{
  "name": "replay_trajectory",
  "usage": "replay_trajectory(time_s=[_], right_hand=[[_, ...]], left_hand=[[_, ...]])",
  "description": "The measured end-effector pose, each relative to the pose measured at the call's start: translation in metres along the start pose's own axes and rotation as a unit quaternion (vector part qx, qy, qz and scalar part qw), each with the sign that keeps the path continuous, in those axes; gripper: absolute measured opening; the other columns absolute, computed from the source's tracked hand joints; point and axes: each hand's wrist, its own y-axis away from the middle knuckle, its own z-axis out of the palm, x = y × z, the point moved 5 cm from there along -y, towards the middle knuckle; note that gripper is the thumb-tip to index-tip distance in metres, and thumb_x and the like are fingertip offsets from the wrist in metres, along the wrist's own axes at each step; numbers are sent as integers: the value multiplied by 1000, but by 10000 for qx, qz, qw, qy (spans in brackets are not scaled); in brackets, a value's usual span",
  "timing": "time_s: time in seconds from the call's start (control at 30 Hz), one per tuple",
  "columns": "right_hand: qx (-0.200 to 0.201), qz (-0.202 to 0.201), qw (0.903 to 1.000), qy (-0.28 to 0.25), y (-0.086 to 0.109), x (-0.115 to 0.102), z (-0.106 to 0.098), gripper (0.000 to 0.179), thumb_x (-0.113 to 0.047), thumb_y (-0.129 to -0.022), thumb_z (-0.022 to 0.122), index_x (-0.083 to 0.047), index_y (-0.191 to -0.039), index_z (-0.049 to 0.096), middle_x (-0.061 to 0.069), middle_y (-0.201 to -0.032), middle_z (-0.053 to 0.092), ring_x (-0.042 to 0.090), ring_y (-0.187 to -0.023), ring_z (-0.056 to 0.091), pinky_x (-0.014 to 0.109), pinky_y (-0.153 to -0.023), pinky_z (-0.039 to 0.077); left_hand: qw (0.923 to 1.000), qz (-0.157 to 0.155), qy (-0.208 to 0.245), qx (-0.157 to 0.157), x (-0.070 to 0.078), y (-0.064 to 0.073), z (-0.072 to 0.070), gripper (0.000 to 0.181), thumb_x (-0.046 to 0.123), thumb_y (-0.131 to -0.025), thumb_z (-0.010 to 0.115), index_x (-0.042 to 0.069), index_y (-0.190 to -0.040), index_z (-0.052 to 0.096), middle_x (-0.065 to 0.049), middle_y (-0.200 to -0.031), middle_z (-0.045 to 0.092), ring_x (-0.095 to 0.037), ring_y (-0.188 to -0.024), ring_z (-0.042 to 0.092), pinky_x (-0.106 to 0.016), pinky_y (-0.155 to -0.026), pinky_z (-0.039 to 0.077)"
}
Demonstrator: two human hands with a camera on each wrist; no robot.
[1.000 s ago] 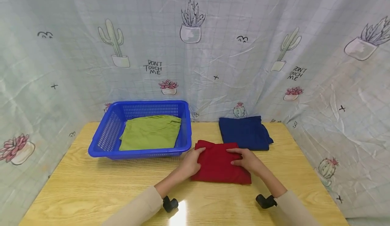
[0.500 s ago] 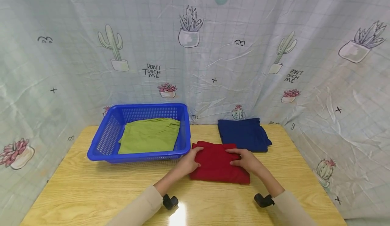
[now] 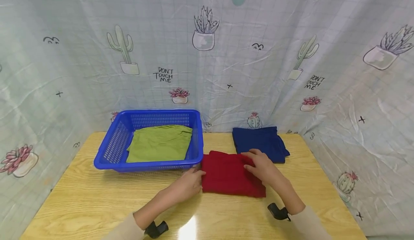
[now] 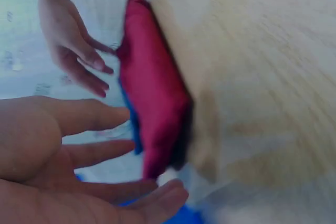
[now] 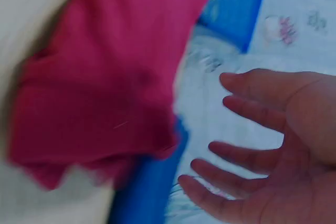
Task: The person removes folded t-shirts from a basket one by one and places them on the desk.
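Observation:
A folded red cloth (image 3: 226, 177) lies flat on the table in front. My left hand (image 3: 187, 186) is at its left edge, fingers extended and fingertips right by the fold. In the left wrist view the fingers (image 4: 100, 153) are spread next to the end of the red cloth (image 4: 149, 77). Over the right side of the cloth hovers my right hand (image 3: 264, 168). The right wrist view shows that hand (image 5: 273, 145) with fingers spread, apart from the cloth (image 5: 115, 77) and holding nothing.
A blue plastic basket (image 3: 108, 144) stands back left, its near right corner close to the red cloth. Inside lies folded green cloth (image 3: 160, 144). Folded navy cloth (image 3: 257, 139) sits behind the red one. A patterned curtain (image 3: 226, 64) hangs along the table's back and sides.
My left hand has slid off the top of the red cloth to its left edge, toward me. My right hand has lifted slightly from the cloth, which stays in place.

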Motion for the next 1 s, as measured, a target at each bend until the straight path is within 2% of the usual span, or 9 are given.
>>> replay_trajectory(time_s=[0.1, 0.17, 0.23, 0.33, 0.4, 0.47, 0.67, 0.87, 1.0], right_hand=[[154, -332, 9993, 121, -5, -22, -8, 46, -13, -95, 73, -4, -139, 62, 28, -143, 50, 48, -128, 51, 60, -102, 47], [233, -569, 9980, 106, -10, -38, -11, 47, -14, -94, 74, -6, -139, 62, 25, -144, 51, 45, -130, 51, 57, -103, 47], [290, -754, 9967, 27, -16, -54, -13, 49, -16, -94, 75, -9, -140, 62, 21, -145, 52, 41, -131, 51, 54, -104, 48], [345, -1001, 9943, -104, -27, -74, -14, 49, -20, -95, 75, -12, -141, 62, 17, -143, 55, 37, -131, 53, 51, -104, 48], [359, -1138, 9926, -244, -34, -87, -15, 48, -21, -95, 74, -13, -141, 62, 15, -142, 56, 34, -129, 55, 49, -104, 49], [375, -1278, 9905, -345, -43, -97, -15, 47, -22, -96, 73, -13, -141, 62, 13, -141, 57, 33, -129, 55, 48, -104, 49], [217, -1426, 9863, -803, -74, -123, -18, 52, -23, -98, 71, -13, -147, 56, 15, -142, 56, 31, -129, 56, 47, -101, 51], [-36, -1276, 9788, -1600, -104, -140, -22, 58, -27, -101, 67, -16, -154, 46, 15, -147, 51, 32, -124, 59, 44, -95, 55], [-230, -1282, 9742, -1845, -126, -152, -25, 57, -29, -103, 63, -15, -154, 45, 12, -150, 50, 31, -125, 60, 43, -97, 54]], left_hand=[[9998, 159, 71, -93, 3, 19, -20, 39, 1, -94, 67, -7, -132, 62, -27, -137, 56, -45, -131, 50, -56, -105, 45], [9996, 277, 33, 8, 4, 29, -36, 35, 1, -95, 66, -3, -130, 64, -23, -136, 59, -42, -129, 54, -55, -104, 46], [9995, 302, 34, 97, 4, 36, -55, 33, 2, -96, 65, 1, -129, 67, -17, -132, 64, -36, -120, 61, -51, -98, 51], [9997, 104, 68, 192, -1, 45, -83, 31, 6, -99, 63, 6, -129, 67, -13, -130, 66, -31, -112, 65, -45, -90, 56], [9996, -90, 200, 205, -7, 49, -101, 32, 6, -101, 61, 6, -132, 65, -15, -133, 64, -30, -108, 66, -41, -83, 58], [9992, -253, 207, 220, -15, 51, -119, 33, 7, -102, 59, 4, -135, 63, -19, -136, 61, -34, -112, 65, -41, -84, 58], [9981, -509, -53, 331, -47, 42, -165, 38, 6, -103, 54, 0, -140, 58, -26, -138, 58, -41, -114, 64, -41, -78, 58], [9950, -994, -33, -20, -97, 27, -195, 41, 9, -104, 52, -5, -143, 51, -35, -140, 51, -50, -115, 58, -47, -80, 55], [9937, -1063, -359, 49, -120, 16, -214, 40, 7, -104, 52, -7, -141, 53, -38, -137, 52, -52, -114, 58, -50, -80, 53]])
